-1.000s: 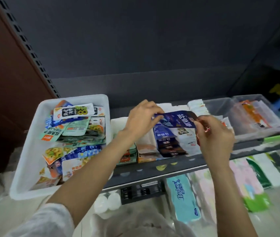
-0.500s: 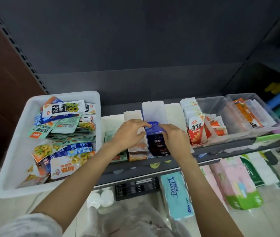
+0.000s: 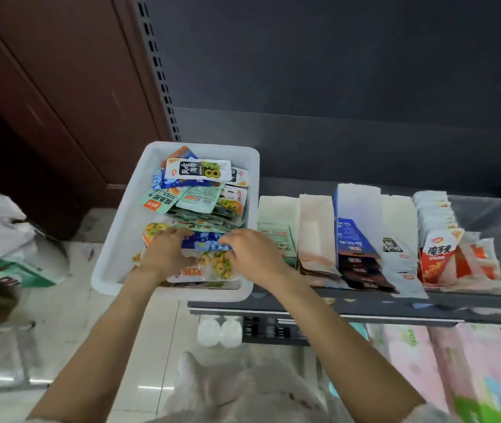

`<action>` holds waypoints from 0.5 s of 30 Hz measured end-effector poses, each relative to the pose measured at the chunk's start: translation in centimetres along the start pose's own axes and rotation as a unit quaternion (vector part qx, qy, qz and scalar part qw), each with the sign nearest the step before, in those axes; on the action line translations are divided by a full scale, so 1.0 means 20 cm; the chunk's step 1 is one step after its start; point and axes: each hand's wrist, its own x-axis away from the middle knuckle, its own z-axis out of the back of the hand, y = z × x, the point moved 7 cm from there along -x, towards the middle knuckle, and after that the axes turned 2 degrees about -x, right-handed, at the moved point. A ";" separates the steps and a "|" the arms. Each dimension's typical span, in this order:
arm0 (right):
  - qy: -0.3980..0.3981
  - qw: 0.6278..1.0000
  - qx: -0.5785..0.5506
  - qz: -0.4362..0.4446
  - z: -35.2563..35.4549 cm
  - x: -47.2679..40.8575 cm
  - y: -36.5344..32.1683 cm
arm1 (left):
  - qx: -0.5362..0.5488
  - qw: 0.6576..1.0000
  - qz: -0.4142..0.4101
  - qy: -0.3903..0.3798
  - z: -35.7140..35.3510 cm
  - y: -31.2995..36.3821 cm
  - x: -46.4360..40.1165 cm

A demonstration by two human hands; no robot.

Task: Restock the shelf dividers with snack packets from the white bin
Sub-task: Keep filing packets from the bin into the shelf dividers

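Both hands, left hand [image 3: 166, 254] and right hand [image 3: 250, 254], left the shelf dividers [image 3: 356, 227] for the white bin [image 3: 115, 239], fingers curled pinching a blue packet [image 3: 205, 242] (loose neighbours may spill over the near edge).

bare forearms, pale sleeves at the frame's edge

two arms show in the head view, both bare from wrist to well above the elbow. the left hand [image 3: 166, 254] and the right hand [image 3: 255, 254] carry no rings, watch or gloves that can be made out. at the lower left corner a thin strip of light, whitish sleeve edges the left arm; at the lower right a similar pale grey sleeve edge meets the right arm. the fabric is blurred, so no weave or print can be told
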 end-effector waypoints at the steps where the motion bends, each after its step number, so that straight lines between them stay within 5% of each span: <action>1: -0.030 0.999 0.030 0.006 -0.07 -0.06 -0.02 | -0.025 1.000 0.005 -0.013 -0.01 -0.03 -0.01; 6: -0.137 0.983 0.121 -0.010 -0.29 -0.21 -0.06 | -0.067 0.997 -0.005 -0.035 -0.02 -0.06 -0.03; 9: -0.132 0.989 0.073 -0.009 -0.32 -0.23 -0.08 | -0.021 0.997 -0.012 -0.071 0.00 -0.08 -0.02; 13: -0.027 0.998 -0.063 0.007 -0.17 -0.19 -0.10 | 0.224 0.972 -0.071 -0.018 0.17 -0.03 0.05; 15: 0.032 0.982 -0.181 -0.048 -0.07 -0.15 -0.03 | 0.422 0.904 -0.046 0.053 0.29 -0.02 0.10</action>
